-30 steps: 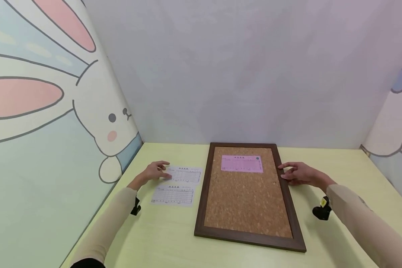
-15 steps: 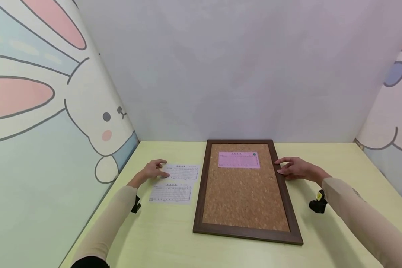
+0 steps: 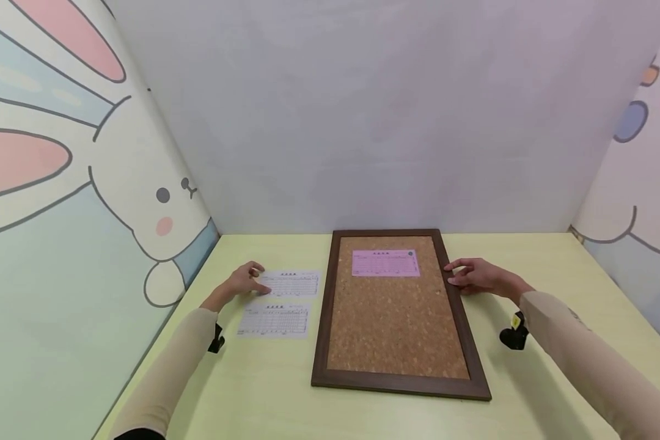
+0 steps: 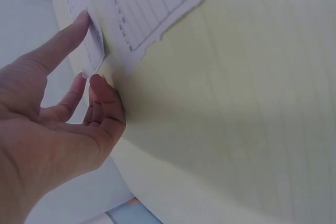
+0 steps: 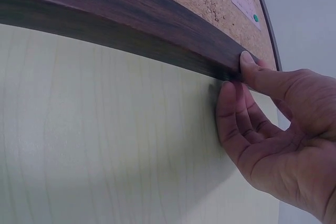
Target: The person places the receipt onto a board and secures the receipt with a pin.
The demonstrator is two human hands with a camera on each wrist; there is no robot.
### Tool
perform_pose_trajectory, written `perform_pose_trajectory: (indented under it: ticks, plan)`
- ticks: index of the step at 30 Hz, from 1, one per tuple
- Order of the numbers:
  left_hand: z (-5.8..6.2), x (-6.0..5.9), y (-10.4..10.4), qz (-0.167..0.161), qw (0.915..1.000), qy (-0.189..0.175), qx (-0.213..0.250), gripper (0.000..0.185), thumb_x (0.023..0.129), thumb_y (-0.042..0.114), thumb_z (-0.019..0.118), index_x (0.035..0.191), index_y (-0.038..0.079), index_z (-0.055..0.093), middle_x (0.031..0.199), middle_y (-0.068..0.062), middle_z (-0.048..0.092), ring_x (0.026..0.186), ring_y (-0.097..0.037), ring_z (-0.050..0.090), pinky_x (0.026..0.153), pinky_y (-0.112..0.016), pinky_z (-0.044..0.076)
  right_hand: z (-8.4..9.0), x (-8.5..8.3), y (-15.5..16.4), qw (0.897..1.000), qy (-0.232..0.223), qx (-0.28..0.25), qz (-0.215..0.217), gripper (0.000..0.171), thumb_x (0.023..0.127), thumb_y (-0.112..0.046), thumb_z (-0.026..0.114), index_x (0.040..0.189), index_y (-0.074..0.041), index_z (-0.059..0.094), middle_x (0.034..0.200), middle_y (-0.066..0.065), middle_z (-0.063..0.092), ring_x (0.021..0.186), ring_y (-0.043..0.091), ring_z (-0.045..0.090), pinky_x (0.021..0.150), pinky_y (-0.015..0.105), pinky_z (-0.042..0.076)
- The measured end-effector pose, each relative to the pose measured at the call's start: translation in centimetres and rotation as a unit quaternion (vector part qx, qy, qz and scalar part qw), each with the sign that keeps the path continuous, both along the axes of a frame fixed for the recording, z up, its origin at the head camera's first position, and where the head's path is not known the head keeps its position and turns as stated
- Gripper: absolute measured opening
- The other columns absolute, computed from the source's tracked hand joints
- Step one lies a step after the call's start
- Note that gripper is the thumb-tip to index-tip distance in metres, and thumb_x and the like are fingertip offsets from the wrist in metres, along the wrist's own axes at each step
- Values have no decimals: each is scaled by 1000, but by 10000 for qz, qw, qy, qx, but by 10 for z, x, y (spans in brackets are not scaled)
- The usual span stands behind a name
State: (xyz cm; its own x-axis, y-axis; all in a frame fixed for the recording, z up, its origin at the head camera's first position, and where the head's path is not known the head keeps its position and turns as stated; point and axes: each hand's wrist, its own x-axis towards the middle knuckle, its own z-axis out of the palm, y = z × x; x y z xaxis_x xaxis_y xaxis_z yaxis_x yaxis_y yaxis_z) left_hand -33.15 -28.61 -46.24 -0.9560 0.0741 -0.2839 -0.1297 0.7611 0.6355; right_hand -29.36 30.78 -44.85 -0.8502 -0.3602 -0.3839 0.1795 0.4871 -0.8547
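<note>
A brown-framed corkboard (image 3: 396,330) lies flat on the table. My right hand (image 3: 486,278) grips its right edge, and in the right wrist view the thumb (image 5: 252,66) lies on top of the frame (image 5: 157,30) with the fingers curled against its outer side. A pink printed slip (image 3: 385,264) with a green dot in its corner lies near the board's top. To the left, my left hand (image 3: 238,284) holds the left end of the upper white printed form (image 3: 291,285), thumb (image 4: 79,27) on its face and index fingertip at its corner. A second white form (image 4: 152,9) lies just below.
The pale yellow table (image 3: 275,385) meets a grey back wall (image 3: 363,122). A side wall with a rabbit drawing (image 3: 137,201) stands on the left, and another painted wall (image 3: 621,201) on the right. The board's far end comes close to the back wall.
The view has shifted slightly, so everything sits farther left in it. Both hands keep their places on the upper white form and the board's edge.
</note>
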Motion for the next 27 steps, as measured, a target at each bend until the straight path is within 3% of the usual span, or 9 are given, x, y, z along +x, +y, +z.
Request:
perform_pose_trajectory:
  ticks: [9, 16, 27]
  plan:
    - [6, -2, -1, 34, 10000, 82, -25, 56, 83, 14, 85, 123, -2, 48, 112, -16, 51, 98, -27, 49, 77, -31, 40, -1, -1, 0, 10000, -40, -78, -13, 50, 103, -14, 62, 142, 9, 42, 97, 1, 59, 80, 10, 57, 72, 27, 55]
    - [7, 2, -6, -49, 9997, 223, 4, 40, 90, 10, 76, 125, -5, 63, 102, -12, 67, 81, -16, 53, 68, -24, 43, -1, -3, 1, 9999, -81, -62, 74, 47, 102, -14, 62, 140, 9, 44, 96, 1, 59, 80, 10, 58, 71, 28, 56]
    - [16, 4, -11, 52, 9984, 315, 459, 37, 97, 10, 68, 130, -8, 62, 113, -23, 71, 85, -16, 69, 77, -28, 58, 9, -1, -4, 9977, 284, 606, 82, 42, 99, -11, 65, 133, 9, 52, 95, 4, 65, 80, 14, 58, 68, 30, 53]
